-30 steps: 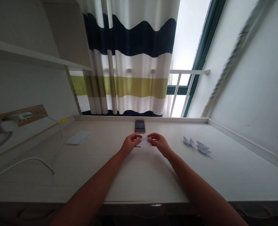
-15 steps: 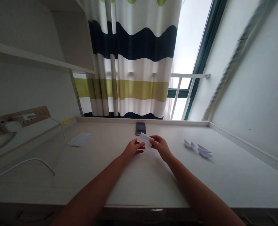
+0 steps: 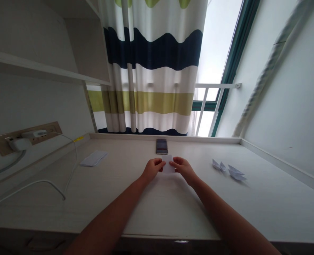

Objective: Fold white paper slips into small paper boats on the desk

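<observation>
White paper slip (image 3: 169,167) sits gripped between the curled fingers (image 3: 160,164) of left hand (image 3: 152,170) and right hand (image 3: 183,169), just below a smartphone (image 3: 161,146) lying on the desk (image 3: 199,212).

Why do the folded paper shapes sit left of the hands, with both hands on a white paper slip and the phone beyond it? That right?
Not quite: the head view shows the folded paper shapes to the right of the hands, not the left. The rest stands: the left hand and right hand are both on the white paper slip, with the phone beyond it.
</observation>
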The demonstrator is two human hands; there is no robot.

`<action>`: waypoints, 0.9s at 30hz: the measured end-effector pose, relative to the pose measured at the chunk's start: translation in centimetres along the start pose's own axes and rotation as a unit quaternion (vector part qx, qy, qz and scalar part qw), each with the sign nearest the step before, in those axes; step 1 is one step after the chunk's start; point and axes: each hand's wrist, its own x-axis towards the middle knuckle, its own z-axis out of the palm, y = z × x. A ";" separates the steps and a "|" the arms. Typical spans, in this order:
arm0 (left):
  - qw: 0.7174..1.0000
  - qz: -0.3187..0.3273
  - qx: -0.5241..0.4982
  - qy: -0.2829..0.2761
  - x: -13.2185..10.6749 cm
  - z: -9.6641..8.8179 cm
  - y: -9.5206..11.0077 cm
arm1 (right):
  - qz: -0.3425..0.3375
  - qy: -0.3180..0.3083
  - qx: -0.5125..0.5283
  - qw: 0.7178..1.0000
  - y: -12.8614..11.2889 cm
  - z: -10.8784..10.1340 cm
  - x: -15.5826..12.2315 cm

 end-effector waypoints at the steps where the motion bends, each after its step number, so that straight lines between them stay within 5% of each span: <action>1: 1.000 -0.001 -0.002 -0.003 0.0 0.0 -0.1 | -0.004 0.003 -0.002 1.000 0.0 0.0 0.0; 27: 1.000 -0.016 -0.016 0.011 0.1 -0.2 0.0 | -0.013 0.015 0.024 1.000 -0.3 0.0 0.1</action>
